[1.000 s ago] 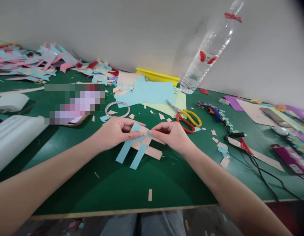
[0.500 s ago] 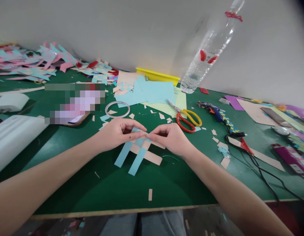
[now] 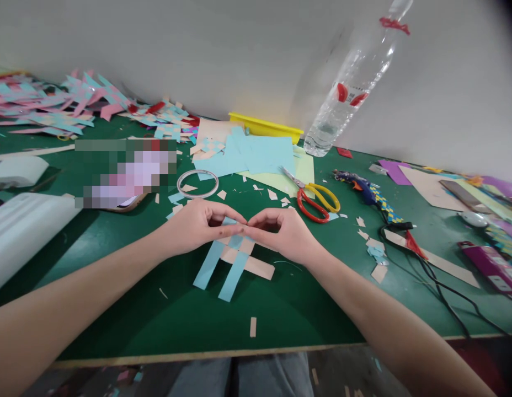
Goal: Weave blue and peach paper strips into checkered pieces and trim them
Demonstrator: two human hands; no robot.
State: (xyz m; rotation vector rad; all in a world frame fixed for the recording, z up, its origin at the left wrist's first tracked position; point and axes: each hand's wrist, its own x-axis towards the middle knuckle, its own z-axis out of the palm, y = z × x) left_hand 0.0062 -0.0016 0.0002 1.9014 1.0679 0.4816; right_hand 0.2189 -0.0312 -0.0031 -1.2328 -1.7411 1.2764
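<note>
Blue and cream paper strips cross over and under each other in a small woven paper piece [image 3: 238,251], lifted at its far edge above the green table. My left hand [image 3: 196,223] pinches that far edge between thumb and fingers. Right beside it, my right hand [image 3: 284,231] pinches the same edge, and the fingertips of both hands meet. Loose blue strip ends point toward me, and a cream one points right. The fingers cover the far part of the weave.
Behind my hands lie a tape roll [image 3: 198,183], red-and-yellow scissors [image 3: 318,201] and blue paper sheets [image 3: 268,156]. A tilted plastic bottle [image 3: 349,94] leans by the wall. Paper scraps surround them; a phone [image 3: 129,204] is at left, a black cable [image 3: 440,284] at right.
Both hands have drawn slightly closer at the far edge of the weave. Its near strip ends have shifted a little toward me.
</note>
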